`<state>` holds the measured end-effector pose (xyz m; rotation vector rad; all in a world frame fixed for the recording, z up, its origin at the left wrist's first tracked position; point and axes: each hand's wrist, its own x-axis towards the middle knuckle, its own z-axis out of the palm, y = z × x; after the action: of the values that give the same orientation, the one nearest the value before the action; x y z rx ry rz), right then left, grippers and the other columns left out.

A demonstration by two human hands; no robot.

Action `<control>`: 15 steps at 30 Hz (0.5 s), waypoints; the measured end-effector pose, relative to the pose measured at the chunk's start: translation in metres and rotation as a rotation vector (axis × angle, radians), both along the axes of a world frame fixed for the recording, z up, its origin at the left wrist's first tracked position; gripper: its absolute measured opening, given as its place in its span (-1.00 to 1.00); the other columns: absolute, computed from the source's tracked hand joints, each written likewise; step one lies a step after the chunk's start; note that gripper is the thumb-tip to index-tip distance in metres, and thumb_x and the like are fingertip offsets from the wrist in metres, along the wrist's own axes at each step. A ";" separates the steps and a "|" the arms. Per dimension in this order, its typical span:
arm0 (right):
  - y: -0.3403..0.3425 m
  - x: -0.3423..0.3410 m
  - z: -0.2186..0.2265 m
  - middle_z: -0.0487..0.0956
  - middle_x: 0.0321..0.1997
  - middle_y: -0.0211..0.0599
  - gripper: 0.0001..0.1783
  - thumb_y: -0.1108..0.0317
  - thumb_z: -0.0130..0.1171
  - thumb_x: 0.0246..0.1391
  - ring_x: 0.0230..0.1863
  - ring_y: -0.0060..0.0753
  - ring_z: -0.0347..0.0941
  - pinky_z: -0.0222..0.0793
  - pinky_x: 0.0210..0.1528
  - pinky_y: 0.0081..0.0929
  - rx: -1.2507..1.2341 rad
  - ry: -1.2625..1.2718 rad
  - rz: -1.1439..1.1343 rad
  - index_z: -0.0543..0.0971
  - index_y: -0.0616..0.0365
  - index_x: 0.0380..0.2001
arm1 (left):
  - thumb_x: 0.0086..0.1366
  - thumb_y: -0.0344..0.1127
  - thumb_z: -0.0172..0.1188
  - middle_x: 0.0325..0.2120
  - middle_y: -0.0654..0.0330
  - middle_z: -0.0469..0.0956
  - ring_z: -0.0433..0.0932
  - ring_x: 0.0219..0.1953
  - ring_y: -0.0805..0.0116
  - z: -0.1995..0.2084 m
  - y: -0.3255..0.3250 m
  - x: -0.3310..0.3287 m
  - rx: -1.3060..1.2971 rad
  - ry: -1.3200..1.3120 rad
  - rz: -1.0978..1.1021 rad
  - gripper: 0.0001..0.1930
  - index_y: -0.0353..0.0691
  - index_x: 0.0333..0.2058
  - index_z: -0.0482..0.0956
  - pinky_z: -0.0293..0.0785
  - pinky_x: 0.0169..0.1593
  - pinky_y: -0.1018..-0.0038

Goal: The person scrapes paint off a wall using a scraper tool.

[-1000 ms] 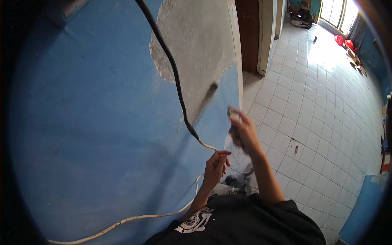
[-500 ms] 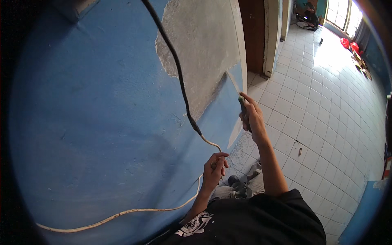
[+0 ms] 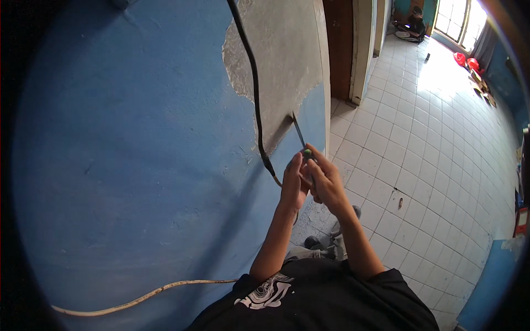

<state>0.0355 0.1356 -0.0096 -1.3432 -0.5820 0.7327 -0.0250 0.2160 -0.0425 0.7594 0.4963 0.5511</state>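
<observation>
My right hand (image 3: 327, 185) grips a scraper (image 3: 298, 129) by its dark handle with a green part; the narrow-looking blade points up toward the wall. My left hand (image 3: 292, 185) is raised close beside the right one, its fingers bent near the scraper's handle. What it holds, if anything, is hidden. In front is a blue painted wall (image 3: 138, 154) with a bare grey patch (image 3: 281, 60) of ragged edge. The blade tip stands by the patch's lower part. A black cable (image 3: 254, 83) hangs before the wall, joins a cream cable (image 3: 277, 180), and passes behind my left hand.
The cream cable's lower stretch (image 3: 149, 294) curves along the wall at lower left. White floor tiles (image 3: 408, 149) reach back past a brown door (image 3: 338, 49) to a bright window. A person (image 3: 413, 25) sits far off; red items (image 3: 466, 62) lie by the far wall.
My right hand has drawn the scraper down and left from the patch's edge. My left hand has risen to meet it. The black cable appears farther right.
</observation>
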 end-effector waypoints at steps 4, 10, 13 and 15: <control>0.013 0.001 -0.008 0.48 -0.11 0.05 -0.55 0.29 -0.10 0.11 -0.03 -0.19 0.42 0.25 0.02 -0.41 0.002 -0.065 -0.060 0.32 0.23 0.06 | 0.31 -0.04 -0.10 -0.21 0.28 0.43 0.45 -0.20 0.46 -0.007 0.015 0.023 -0.146 -0.214 -0.037 -0.62 -0.08 0.01 0.34 0.45 -0.22 0.50; 0.006 0.005 -0.005 0.46 -0.08 0.08 -0.53 0.28 -0.07 0.08 -0.02 -0.12 0.42 0.25 0.03 -0.39 -0.065 -0.063 -0.044 0.33 0.26 0.05 | 0.31 -0.08 -0.07 -0.43 0.38 0.43 0.47 -0.30 0.50 -0.034 0.022 0.042 -0.261 -0.516 -0.057 -0.76 -0.09 -0.24 0.41 0.49 -0.44 0.51; 0.011 0.015 -0.002 0.48 -0.13 0.08 -0.53 0.27 -0.05 0.07 -0.06 -0.14 0.44 0.27 0.00 -0.39 -0.096 -0.058 -0.060 0.33 0.26 0.04 | 0.32 -0.08 -0.09 -0.55 0.40 0.39 0.48 -0.38 0.51 -0.029 0.027 0.057 -0.378 -0.599 -0.050 -0.76 -0.10 -0.34 0.39 0.44 -0.60 0.55; 0.008 0.018 0.002 0.50 -0.20 0.07 -0.54 0.27 -0.03 0.06 -0.11 -0.19 0.46 0.29 -0.04 -0.41 -0.133 -0.050 -0.055 0.33 0.26 0.03 | 0.33 -0.09 -0.11 -0.58 0.38 0.37 0.46 -0.42 0.52 -0.016 0.019 0.058 -0.384 -0.555 0.004 -0.76 -0.11 -0.36 0.37 0.41 -0.65 0.58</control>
<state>0.0535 0.1435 -0.0074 -1.4987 -0.5413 0.7039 0.0325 0.2353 -0.0586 0.2188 0.0790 0.6186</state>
